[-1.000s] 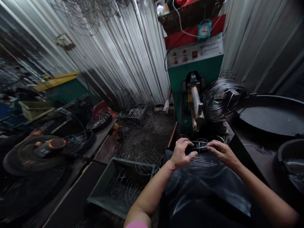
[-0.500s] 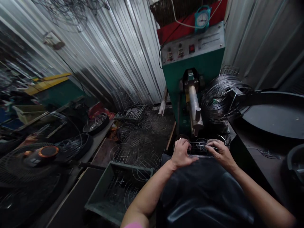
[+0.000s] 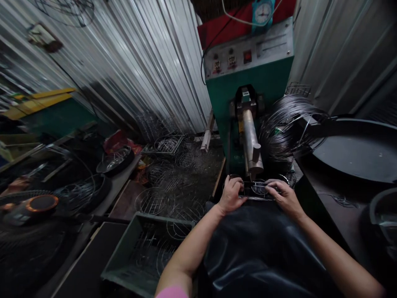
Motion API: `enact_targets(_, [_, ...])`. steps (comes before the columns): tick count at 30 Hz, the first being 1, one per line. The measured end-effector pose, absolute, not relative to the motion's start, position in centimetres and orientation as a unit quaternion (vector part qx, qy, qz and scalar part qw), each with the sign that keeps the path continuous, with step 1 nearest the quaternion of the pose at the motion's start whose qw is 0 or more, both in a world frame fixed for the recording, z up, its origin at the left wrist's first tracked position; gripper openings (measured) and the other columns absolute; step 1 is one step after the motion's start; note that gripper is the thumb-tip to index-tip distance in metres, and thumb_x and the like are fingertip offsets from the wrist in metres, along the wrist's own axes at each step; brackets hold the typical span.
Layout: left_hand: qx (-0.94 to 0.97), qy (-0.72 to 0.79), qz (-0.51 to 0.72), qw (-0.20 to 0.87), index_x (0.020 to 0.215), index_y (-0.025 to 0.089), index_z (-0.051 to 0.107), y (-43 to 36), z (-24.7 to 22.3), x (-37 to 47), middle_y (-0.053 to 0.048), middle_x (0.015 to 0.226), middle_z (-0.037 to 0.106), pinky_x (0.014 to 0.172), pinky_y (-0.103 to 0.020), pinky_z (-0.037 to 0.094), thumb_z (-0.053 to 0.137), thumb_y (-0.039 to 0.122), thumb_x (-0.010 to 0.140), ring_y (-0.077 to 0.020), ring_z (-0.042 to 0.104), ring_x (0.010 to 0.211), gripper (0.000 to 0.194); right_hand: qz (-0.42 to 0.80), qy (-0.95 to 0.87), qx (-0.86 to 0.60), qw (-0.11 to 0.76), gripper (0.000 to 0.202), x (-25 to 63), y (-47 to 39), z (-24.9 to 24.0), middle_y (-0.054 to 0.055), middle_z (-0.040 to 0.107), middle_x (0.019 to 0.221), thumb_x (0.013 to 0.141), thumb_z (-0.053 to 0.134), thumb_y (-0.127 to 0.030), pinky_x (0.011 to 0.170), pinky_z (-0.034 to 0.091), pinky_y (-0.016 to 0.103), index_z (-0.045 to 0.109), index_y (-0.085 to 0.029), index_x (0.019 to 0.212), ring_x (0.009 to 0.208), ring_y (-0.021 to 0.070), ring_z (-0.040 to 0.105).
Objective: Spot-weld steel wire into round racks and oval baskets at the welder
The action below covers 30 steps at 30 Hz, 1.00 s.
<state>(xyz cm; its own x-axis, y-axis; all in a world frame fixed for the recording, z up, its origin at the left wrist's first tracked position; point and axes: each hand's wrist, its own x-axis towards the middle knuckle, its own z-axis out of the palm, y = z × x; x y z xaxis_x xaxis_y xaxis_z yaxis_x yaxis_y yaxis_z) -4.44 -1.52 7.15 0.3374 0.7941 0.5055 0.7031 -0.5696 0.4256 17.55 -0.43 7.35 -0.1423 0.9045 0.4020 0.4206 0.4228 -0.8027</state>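
Observation:
Both of my hands are at a wire rack (image 3: 258, 194) under the pointed metal arm (image 3: 252, 142) of a green machine (image 3: 217, 99). My left hand (image 3: 231, 193) has its fingers curled over the rack's left end, with the thumb along the near edge. At the right end, my right hand (image 3: 283, 194) pinches the wirework between thumb and fingers. A small wire ring shows in the middle of the rack, close below the arm's tip. Whether the tip touches the wire I cannot tell.
A coil of wire (image 3: 288, 124) stands right of the machine, beside a large round tray (image 3: 356, 153). To my left are a green crate (image 3: 124, 248) holding wire pieces, wire frames (image 3: 167, 174) on the floor, and a fan (image 3: 40, 205). A dark apron (image 3: 254, 248) covers my lap.
My left hand has closed a little more around the rack's end, its thumb drawn in. My right hand keeps its pinch. The whole view has shifted slightly.

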Motion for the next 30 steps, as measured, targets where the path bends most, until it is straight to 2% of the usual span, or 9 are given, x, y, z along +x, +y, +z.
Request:
enact_targets(13, [0.803,0.48,0.345,0.078,0.078,0.018,0.05,-1.1,6.9,-4.8,-0.01,0.103,0.059,0.105,-0.054,0.023,0.068,0.035,0.068,-0.0219,0.054,0.104,0.027,0.322,-0.683,-0.471,0.456,0.027,17.1,0.0,7.0,0.007,0.064,0.089,0.078,0.056,-0.046,0.082,0.044,0.037,0.059,-0.021,0.069,0.085,0.0211,0.059])
enact_targets(22, [0.794,0.484,0.351,0.11,0.073,0.018,0.049,-0.8,7.9,-4.7,-0.008,0.101,0.058,0.105,-0.052,0.022,0.071,0.024,0.062,-0.0197,0.054,0.102,0.026,0.327,-0.687,-0.474,0.444,0.025,17.2,0.7,7.3,0.007,0.064,0.088,0.078,0.056,-0.044,0.079,0.044,0.035,0.059,-0.02,0.068,0.083,0.0207,0.059])
enact_targets(30, [0.792,0.481,0.353,0.13,0.072,0.018,0.047,-0.4,7.7,-4.9,-0.009,0.104,0.059,0.104,-0.05,0.024,0.072,0.025,0.061,-0.0202,0.053,0.104,0.029,0.317,-0.688,-0.483,0.439,0.027,17.1,0.9,7.5,0.006,0.064,0.085,0.077,0.056,-0.046,0.078,0.044,0.034,0.06,-0.02,0.07,0.082,0.0204,0.059])
